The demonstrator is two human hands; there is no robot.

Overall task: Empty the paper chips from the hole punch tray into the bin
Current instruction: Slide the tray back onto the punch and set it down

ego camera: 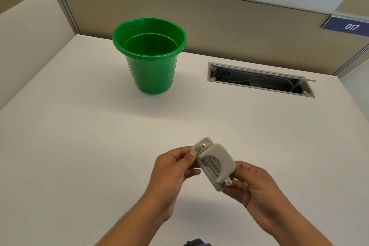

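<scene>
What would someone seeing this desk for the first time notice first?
The bright green bin stands upright at the back of the pale desk, by far the strongest colour in view. Near the front, the left hand and right hand hold a grey hole punch between them, tilted, above the desk. To the right of the bin, an open cable slot is cut into the desktop.

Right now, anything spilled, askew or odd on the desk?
No spill visible. The hole punch is held tilted in both hands, well short of the upright green bin. Only oddity: the desk's cable hatch stands open.
</scene>
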